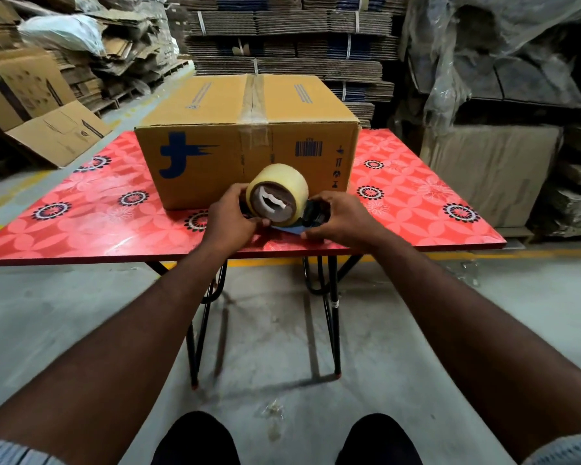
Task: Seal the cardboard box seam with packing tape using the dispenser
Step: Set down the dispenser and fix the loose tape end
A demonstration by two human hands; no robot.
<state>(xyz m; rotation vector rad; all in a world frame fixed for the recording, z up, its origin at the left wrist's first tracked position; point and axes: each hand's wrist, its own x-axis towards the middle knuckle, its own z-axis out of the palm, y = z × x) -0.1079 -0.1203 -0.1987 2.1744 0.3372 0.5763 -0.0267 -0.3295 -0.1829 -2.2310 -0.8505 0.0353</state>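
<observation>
A closed brown cardboard box (pixel 249 129) with blue print stands on the red patterned table (pixel 416 203). Clear tape (pixel 255 99) runs along its top middle seam and a short way down the front face. In front of the box, near the table's front edge, is a tape dispenser (pixel 312 214) carrying a fat roll of clear tape (pixel 282 187). My left hand (pixel 232 216) grips the roll's left side. My right hand (pixel 339 218) holds the dispenser's black body on the right. A blue part of the dispenser shows beneath the roll.
Stacks of flattened cardboard (pixel 282 38) rise behind the table. Loose boxes (pixel 40 105) lean at the left and plastic-covered piles (pixel 500 62) stand at the right. The table rests on thin black folding legs (pixel 332 313) over a concrete floor with yellow lines.
</observation>
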